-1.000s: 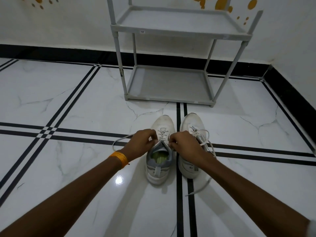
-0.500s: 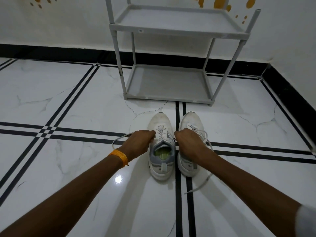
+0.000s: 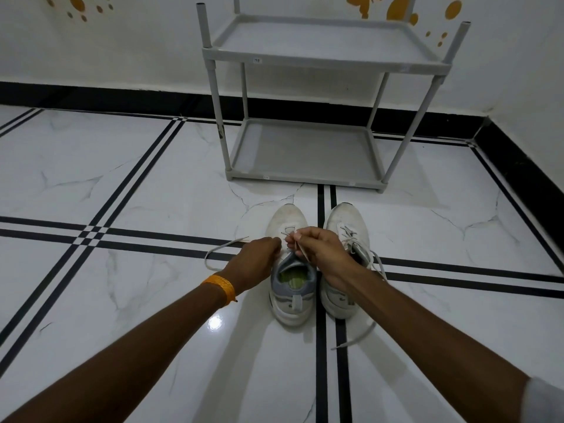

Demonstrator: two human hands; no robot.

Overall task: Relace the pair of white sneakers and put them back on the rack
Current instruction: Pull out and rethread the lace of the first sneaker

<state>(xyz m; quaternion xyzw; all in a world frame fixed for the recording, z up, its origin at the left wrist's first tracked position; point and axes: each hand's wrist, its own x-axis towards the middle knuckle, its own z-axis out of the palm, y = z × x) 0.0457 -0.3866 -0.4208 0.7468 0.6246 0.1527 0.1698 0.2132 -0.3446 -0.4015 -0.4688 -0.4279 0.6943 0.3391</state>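
Observation:
Two white sneakers stand side by side on the floor, toes toward the rack. The left sneaker (image 3: pixel 291 288) has a grey collar and a green insole. My left hand (image 3: pixel 254 264) presses against its left side, fingers closed at the lace (image 3: pixel 219 247), which loops out leftward over the floor. My right hand (image 3: pixel 320 251) pinches the other lace end above the tongue. The right sneaker (image 3: pixel 348 224) is partly hidden under my right wrist; its loose lace (image 3: pixel 358 335) trails toward me. The grey two-shelf rack (image 3: pixel 305 151) stands just beyond, both shelves bare.
The floor is white marble tile with black double stripes. A white wall with a black skirting runs behind the rack, and another wall closes the right side. An orange band sits on my left wrist.
My right hand has lifted from the shoe's side and now pinches a lace end above the tongue. The left hand has stayed at the shoe's left edge. The view has shifted slightly.

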